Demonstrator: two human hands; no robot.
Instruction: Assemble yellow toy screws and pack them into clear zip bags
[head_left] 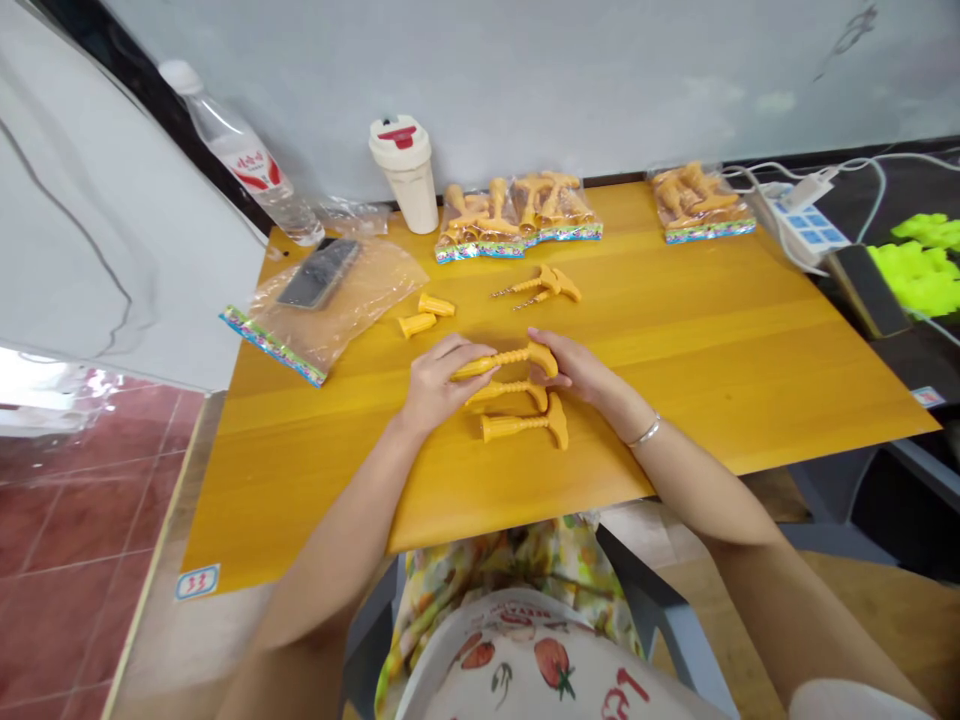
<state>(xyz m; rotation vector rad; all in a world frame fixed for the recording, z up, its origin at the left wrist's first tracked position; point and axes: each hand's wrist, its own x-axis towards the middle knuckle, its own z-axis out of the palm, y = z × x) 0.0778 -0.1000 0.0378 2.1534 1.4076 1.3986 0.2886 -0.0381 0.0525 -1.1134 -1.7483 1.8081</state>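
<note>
Orange plastic T-handled piece [510, 358] held crosswise

Curled over the ribbed shaft, the left hand [442, 385] covers the part toward the tip, while the fingers of the right hand [577, 365] press against the flared head. Neither hand is spread, and the two do not touch each other. A thin bracelet [646, 430] circles the right wrist. The piece's long axis runs side to side across the person's front, tip toward the left hand and head toward the right, so the left hand is nearer the tip and the right nearer the head.

Just below the hands, a second T-handled piece [506, 393] and a third [525, 425] lie roughly parallel to the held one on the yellow wooden worktop [675, 400]. Ahead of the hands sit a crossed pair of slimmer pieces [536, 290], and ahead and to the left are two short tapered caps [427, 315]. Farther ahead, clear bags of orange pieces [517, 215] line the far edge. Left of the hands, a flattened clear plastic bag [330, 315] holds a dark flat object [319, 272]. Beyond it stand a water bottle [247, 160] and a lidded cup [405, 175].
</note>
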